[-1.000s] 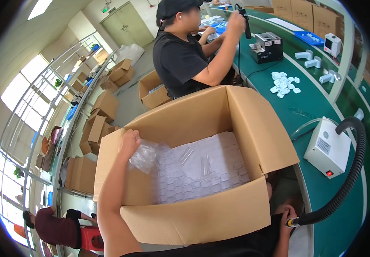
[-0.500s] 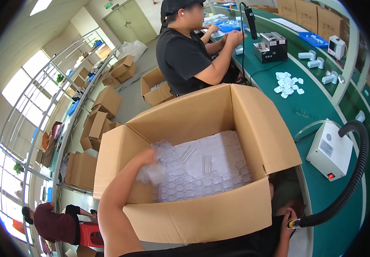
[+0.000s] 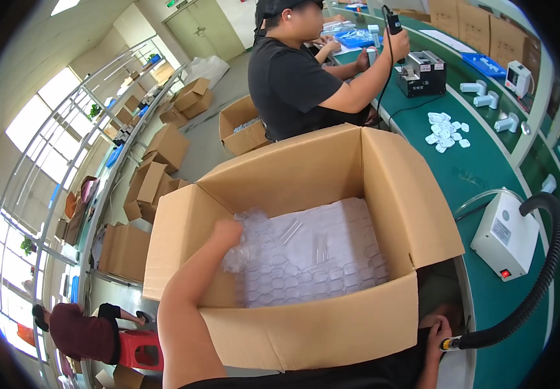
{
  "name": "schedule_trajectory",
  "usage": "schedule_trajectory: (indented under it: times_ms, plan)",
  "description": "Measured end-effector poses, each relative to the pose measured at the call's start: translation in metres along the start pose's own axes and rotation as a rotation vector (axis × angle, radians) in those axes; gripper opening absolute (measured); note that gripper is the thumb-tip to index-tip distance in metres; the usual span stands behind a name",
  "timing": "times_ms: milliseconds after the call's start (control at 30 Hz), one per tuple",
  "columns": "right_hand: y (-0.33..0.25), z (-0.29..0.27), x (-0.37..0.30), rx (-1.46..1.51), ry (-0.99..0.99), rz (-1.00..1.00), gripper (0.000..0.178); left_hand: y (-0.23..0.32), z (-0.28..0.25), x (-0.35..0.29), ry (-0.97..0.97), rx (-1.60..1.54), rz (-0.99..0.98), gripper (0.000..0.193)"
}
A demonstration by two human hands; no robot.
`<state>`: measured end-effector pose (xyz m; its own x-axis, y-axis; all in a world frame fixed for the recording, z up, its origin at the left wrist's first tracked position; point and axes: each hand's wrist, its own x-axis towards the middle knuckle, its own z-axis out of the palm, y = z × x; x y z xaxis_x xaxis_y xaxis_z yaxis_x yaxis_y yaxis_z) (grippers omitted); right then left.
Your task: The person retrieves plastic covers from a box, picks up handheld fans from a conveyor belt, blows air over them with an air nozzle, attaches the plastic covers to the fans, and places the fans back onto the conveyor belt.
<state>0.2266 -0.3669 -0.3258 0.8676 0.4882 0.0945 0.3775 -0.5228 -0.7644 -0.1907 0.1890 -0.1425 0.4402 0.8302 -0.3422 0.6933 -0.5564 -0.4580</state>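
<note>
My left hand (image 3: 228, 232) reaches down inside the left part of a large open cardboard box (image 3: 312, 337). Its fingers are curled at a bunch of clear plastic pieces (image 3: 254, 227), which partly hides them. A layer of clear, rounded plastic pieces (image 3: 293, 279) covers much of the box's bottom, over a whitish sheet (image 3: 341, 217). Two clear tubes (image 3: 291, 230) lie on top. At the lower right, beside the bench, my right hand (image 3: 438, 332) is closed round the yellow-ringed end of a black corrugated hose (image 3: 539, 295).
The hose rises to a white machine (image 3: 505, 233) on the green bench (image 3: 468, 175). Farther along are a pile of pale plastic parts (image 3: 447, 133) and a black device (image 3: 422, 74). A co-worker (image 3: 306, 78) sits beyond the box; another person (image 3: 85, 330) is at lower left. Cardboard boxes (image 3: 163, 146) line the left.
The co-worker has raised a hand and taken hold of the hanging black power tool. My left hand stays at the clear plastic pieces, and the whole view has shifted slightly.
</note>
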Motion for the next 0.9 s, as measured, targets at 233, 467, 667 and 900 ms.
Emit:
schedule_trajectory:
  times_ms: [233,467,667,900]
  plan:
    - [-0.011,-0.009,-0.002,-0.065,0.001,-0.003,0.018,0.007,0.016,0.014,-0.131,0.016,0.050,0.028]
    - [-0.016,-0.004,-0.002,-0.134,-0.007,-0.041,0.018,0.000,0.039,0.030,0.128,-0.175,-0.067,0.024]
    - [-0.011,-0.004,-0.004,-0.070,0.013,-0.015,0.018,0.001,0.031,0.038,0.082,-0.200,-0.094,0.021]
    - [0.000,0.000,-0.004,-0.037,0.044,-0.050,0.019,0.005,0.024,0.035,0.121,-0.132,-0.078,0.020]
